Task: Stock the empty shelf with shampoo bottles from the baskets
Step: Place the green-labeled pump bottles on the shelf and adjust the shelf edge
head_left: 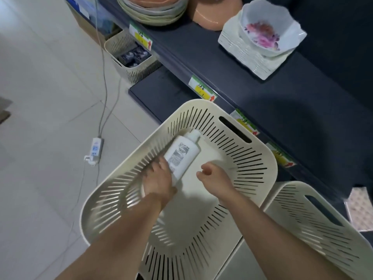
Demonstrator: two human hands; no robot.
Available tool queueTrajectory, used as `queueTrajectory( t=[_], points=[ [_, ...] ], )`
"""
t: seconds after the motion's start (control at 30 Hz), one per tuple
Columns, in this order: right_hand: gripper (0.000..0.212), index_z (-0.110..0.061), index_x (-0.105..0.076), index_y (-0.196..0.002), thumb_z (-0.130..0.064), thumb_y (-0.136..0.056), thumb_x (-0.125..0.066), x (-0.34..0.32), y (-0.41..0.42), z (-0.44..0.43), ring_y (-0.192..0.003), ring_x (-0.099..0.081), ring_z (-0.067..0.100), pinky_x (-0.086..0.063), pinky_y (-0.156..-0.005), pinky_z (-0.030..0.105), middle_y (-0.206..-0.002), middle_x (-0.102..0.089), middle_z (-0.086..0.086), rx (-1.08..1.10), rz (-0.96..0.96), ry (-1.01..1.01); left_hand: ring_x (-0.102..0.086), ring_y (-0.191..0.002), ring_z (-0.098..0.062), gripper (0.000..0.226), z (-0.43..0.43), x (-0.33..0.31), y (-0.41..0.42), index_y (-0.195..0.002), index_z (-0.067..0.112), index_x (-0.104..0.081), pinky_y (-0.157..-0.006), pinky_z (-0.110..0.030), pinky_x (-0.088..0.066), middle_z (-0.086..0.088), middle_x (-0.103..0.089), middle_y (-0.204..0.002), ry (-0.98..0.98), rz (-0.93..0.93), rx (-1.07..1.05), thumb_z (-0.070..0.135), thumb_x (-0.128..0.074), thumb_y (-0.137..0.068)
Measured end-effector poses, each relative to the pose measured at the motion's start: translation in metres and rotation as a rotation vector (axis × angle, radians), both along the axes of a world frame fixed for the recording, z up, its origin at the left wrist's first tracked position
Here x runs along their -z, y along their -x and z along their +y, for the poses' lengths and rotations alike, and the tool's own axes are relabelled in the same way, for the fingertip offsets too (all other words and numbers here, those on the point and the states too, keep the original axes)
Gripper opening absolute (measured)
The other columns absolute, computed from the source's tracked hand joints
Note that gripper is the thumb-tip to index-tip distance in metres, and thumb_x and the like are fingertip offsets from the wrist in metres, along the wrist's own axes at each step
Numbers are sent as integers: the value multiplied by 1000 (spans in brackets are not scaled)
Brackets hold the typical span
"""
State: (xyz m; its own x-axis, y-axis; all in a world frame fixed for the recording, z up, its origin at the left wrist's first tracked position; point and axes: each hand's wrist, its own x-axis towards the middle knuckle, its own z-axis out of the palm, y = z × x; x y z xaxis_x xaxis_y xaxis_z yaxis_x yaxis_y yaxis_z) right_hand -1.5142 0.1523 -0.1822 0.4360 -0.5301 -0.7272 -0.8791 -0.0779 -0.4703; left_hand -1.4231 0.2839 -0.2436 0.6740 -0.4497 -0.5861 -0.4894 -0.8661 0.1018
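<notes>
A white shampoo bottle with a grey printed label lies inside a large cream slotted basket, its cap toward the shelf. My left hand grips the bottle's lower end. My right hand hovers beside the bottle over the basket floor, fingers loosely curled and holding nothing. No other bottle shows in this basket. A dark shelf runs diagonally just beyond the basket, and the stretch right behind the basket is bare.
A second cream basket sits at the right. Bowls and stacked plates stand further along the shelf. A small basket with dark items sits on the lower ledge. A power strip and cables lie on the tiled floor.
</notes>
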Motion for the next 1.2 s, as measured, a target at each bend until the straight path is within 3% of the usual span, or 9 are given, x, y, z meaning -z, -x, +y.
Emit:
queueTrajectory(
  t=[0.13,0.23,0.3,0.43,0.6,0.67,0.77,0.93,1.2],
  points=[
    [38,-14,-57,-131,-26,-95,-57,3,-1,-6,-115,-56,19,-43,-94,30,-127,-59,0,150,-56,-39,-58,-103,-27,86,2,-14,-11,-119,16,-35,-73,-34,-49,-1,-53,-106,244,563,-401,41,-79,-49],
    [11,-23,-57,-103,-31,-97,-54,-4,-3,-9,-93,-55,16,-47,-81,31,-103,-57,-2,241,-68,-110,-69,-94,-25,85,10,-41,-13,-128,15,-47,-75,-38,-57,-7,-69,-103,417,1118,-719,26,-78,-49],
    [21,-17,-57,-105,-36,-97,-57,-16,-4,-12,-104,-61,22,-52,-93,40,-110,-61,3,383,-145,-274,-70,-97,-26,85,16,-57,-11,-129,19,-50,-81,-40,-56,-9,-72,-106,486,1326,-695,22,-78,-49],
    [48,-10,-64,-119,-40,-82,-69,-55,7,-22,-105,-66,28,-54,-93,46,-111,-72,11,626,-482,-720,-60,-115,-35,90,23,-90,-8,-135,10,-46,-94,-48,-51,-18,-64,-123,604,1592,-648,12,-83,-53],
    [47,-12,-73,-111,-42,-74,-73,-112,28,-30,-112,-60,33,-38,-109,55,-121,-67,17,554,-703,-784,-46,-126,-45,96,16,-152,8,-143,1,-36,-103,-56,-42,-25,-49,-135,793,1828,-526,8,-85,-60],
    [60,-7,-67,-121,-36,-70,-75,-141,38,-36,-117,-59,37,-37,-111,57,-127,-64,19,558,-749,-718,-51,-124,-39,82,8,-180,21,-137,3,-44,-104,-50,-44,-20,-55,-132,813,1786,-413,12,-84,-66],
    [78,-5,-62,-128,-36,-60,-84,-186,65,-45,-113,-64,34,-47,-104,52,-122,-68,18,503,-801,-565,-61,-117,-26,75,-7,-227,52,-128,15,-55,-93,-34,-52,-8,-66,-125,794,1480,-271,28,-90,-62],
    [78,-11,-61,-118,-28,-47,-89,-261,127,-63,-84,-75,25,-59,-63,33,-101,-77,10,452,-894,-299,-72,-90,-9,45,-35,-286,116,-111,24,-58,-63,-18,-54,7,-76,-100,866,1007,-184,8,-80,-75],
    [59,-19,-59,-104,-9,-57,-93,-349,226,-90,-80,-74,11,-56,-60,22,-89,-77,-4,454,-1081,57,-68,-88,-4,53,-88,-358,195,-112,28,-62,-77,-23,-56,10,-74,-99,995,564,46,24,-87,-66]
  ],
)
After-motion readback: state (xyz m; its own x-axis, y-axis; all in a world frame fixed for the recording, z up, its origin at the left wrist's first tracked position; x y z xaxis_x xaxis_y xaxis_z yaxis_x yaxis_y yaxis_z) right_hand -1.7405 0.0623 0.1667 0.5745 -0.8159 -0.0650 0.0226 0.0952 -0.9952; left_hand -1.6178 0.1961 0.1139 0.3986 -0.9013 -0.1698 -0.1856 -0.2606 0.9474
